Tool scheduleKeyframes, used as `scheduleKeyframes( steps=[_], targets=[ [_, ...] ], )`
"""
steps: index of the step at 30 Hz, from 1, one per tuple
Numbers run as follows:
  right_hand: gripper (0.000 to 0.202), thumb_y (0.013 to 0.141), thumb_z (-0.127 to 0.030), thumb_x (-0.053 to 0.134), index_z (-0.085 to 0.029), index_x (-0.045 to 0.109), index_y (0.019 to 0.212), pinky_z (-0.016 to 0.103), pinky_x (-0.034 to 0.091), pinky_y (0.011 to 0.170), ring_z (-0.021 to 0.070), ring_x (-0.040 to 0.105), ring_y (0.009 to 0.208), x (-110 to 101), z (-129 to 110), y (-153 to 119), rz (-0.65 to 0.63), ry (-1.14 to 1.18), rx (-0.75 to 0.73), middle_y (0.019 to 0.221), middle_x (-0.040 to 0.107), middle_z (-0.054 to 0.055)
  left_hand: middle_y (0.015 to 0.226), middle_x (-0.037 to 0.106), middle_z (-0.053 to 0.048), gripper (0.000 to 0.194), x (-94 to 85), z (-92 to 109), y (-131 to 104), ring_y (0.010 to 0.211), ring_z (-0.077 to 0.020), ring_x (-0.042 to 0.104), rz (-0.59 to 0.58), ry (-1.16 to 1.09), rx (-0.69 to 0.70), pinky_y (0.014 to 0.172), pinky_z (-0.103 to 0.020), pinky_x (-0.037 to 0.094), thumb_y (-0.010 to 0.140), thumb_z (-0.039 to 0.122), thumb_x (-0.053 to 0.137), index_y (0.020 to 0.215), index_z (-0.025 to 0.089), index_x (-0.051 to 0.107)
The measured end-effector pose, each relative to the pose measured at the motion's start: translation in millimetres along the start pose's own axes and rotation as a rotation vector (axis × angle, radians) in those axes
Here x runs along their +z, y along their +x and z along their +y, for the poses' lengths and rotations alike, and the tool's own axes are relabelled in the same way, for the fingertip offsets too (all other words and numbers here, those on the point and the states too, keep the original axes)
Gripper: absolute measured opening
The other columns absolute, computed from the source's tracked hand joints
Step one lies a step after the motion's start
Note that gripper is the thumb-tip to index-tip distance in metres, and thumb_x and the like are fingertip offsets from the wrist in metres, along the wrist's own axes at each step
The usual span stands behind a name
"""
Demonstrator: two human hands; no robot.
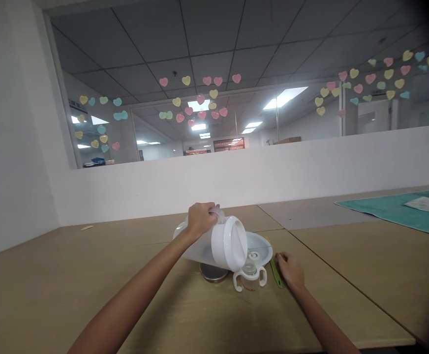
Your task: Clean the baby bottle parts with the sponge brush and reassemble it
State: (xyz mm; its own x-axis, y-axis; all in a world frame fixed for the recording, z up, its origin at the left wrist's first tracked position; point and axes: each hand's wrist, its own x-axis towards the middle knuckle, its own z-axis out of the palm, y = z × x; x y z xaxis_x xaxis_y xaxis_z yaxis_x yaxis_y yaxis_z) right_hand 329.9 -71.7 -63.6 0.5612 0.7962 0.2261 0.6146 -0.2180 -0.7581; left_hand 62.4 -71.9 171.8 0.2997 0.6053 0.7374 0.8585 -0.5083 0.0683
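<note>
My left hand point(200, 220) is wrapped round the handle of a translucent water pitcher point(199, 250) with a white lid. The pitcher is tipped on its side, and its lid end hangs right over a clear baby bottle point(250, 282) with two white side handles. The bottle stands upright without a cap; whether water flows into it cannot be made out. My right hand point(290, 270) rests on the table with its fingers curled, seemingly around nothing. Just left of it lies a green-handled utensil point(276, 274), its far end partly hidden.
Behind the bottle sits a white plate point(264, 251) with a small white part point(253, 255) on it. A round metal-rimmed disc point(213, 273) lies under the pitcher. At the far right is a teal cloth point(387, 209). A low white wall point(144, 187) with a window bounds the table.
</note>
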Motion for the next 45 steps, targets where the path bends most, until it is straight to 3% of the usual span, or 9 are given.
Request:
scheduleKeyframes(
  steps=[8,12,18,25,33,36,40,43,45],
  targets=[
    [0.035,0.087,-0.034,0.035,-0.018,0.067,0.085,0.023,0.034,0.058,0.0189,0.062,0.08,-1.9,-1.3,-1.0,-0.006,-0.003,-0.011,0.085,0.069,0.006,0.055,0.061,-0.005,0.037,3.1,0.9,-1.7,0.055,-0.015,0.051,0.009,-0.01,-0.006,0.054,-0.027,0.018,0.083,0.036,0.046,0.053,0.018,0.057],
    [0.036,0.087,-0.034,0.036,-0.019,0.068,0.088,0.023,0.035,0.058,0.0194,0.062,0.082,-2.6,-1.7,-1.2,-0.006,-0.01,-0.009,0.089,0.069,0.006,0.059,0.064,-0.005,0.034,4.9,-10.5,-2.8,0.06,-0.0152,0.053,0.028,-0.088,-0.117,0.056,-0.026,0.023,0.08,0.039,0.05,0.055,0.018,0.06],
    [0.036,0.086,-0.034,0.036,-0.019,0.068,0.089,0.024,0.035,0.059,0.0202,0.062,0.082,-2.2,-3.3,-2.0,-0.011,-0.017,-0.008,0.088,0.069,0.006,0.058,0.062,-0.002,0.032,9.8,-67.4,-15.7,0.061,-0.0142,0.054,0.136,-0.138,-0.372,0.054,-0.022,0.028,0.077,0.037,0.046,0.062,0.016,0.065],
    [0.036,0.087,-0.034,0.035,-0.018,0.068,0.09,0.023,0.035,0.061,0.0195,0.063,0.084,-1.6,-4.7,-2.3,-0.001,-0.022,-0.022,0.091,0.069,0.006,0.063,0.063,-0.007,0.027,36.0,-143.9,-33.6,0.065,-0.0238,0.06,0.297,-0.145,-0.797,0.055,-0.027,0.039,0.068,0.027,0.045,0.071,0.013,0.067],
    [0.036,0.088,-0.033,0.035,-0.018,0.068,0.091,0.023,0.035,0.061,0.0187,0.062,0.083,-2.6,-6.6,-4.7,-0.038,-0.074,-0.037,0.09,0.069,0.007,0.072,0.066,-0.011,0.03,55.3,-191.6,-53.6,0.075,-0.0281,0.064,0.384,-0.246,-1.07,0.057,-0.032,0.048,0.069,0.032,0.045,0.08,0.014,0.066],
    [0.033,0.087,-0.031,0.037,-0.018,0.067,0.087,0.023,0.034,0.06,0.0183,0.062,0.081,-3.4,-10.1,-6.4,-0.07,-0.093,-0.057,0.087,0.069,0.006,0.061,0.061,-0.007,0.028,54.3,-196.9,-60.9,0.067,-0.0264,0.062,0.391,-0.318,-1.096,0.052,-0.031,0.047,0.069,0.034,0.045,0.073,0.014,0.064],
    [0.029,0.085,-0.034,0.04,-0.019,0.065,0.086,0.024,0.035,0.06,0.0193,0.063,0.081,-3.6,-14.6,-9.4,-0.1,-0.118,-0.067,0.086,0.069,0.005,0.056,0.058,-0.002,0.024,45.5,-191.0,-64.4,0.06,-0.0215,0.06,0.397,-0.44,-1.026,0.051,-0.029,0.048,0.068,0.033,0.046,0.068,0.015,0.061],
    [0.029,0.082,-0.036,0.044,-0.018,0.065,0.09,0.027,0.038,0.068,0.0225,0.063,0.085,-0.3,-16.4,-11.8,-0.104,-0.149,-0.08,0.088,0.069,0.007,0.09,0.065,-0.007,0.032,31.9,-175.5,-77.4,0.085,-0.0207,0.063,0.514,-0.469,-0.97,0.069,-0.028,0.052,0.07,0.031,0.047,0.095,0.014,0.059],
    [0.03,0.079,-0.035,0.049,-0.016,0.065,0.096,0.032,0.038,0.077,0.0258,0.063,0.089,3.3,-16.7,-12.4,-0.108,-0.218,-0.116,0.09,0.069,0.009,0.122,0.052,-0.009,0.047,22.1,-155.3,-94.0,0.11,-0.0197,0.053,0.662,-0.434,-0.936,0.087,-0.029,0.048,0.074,0.03,0.045,0.119,0.017,0.043]
  ],
)
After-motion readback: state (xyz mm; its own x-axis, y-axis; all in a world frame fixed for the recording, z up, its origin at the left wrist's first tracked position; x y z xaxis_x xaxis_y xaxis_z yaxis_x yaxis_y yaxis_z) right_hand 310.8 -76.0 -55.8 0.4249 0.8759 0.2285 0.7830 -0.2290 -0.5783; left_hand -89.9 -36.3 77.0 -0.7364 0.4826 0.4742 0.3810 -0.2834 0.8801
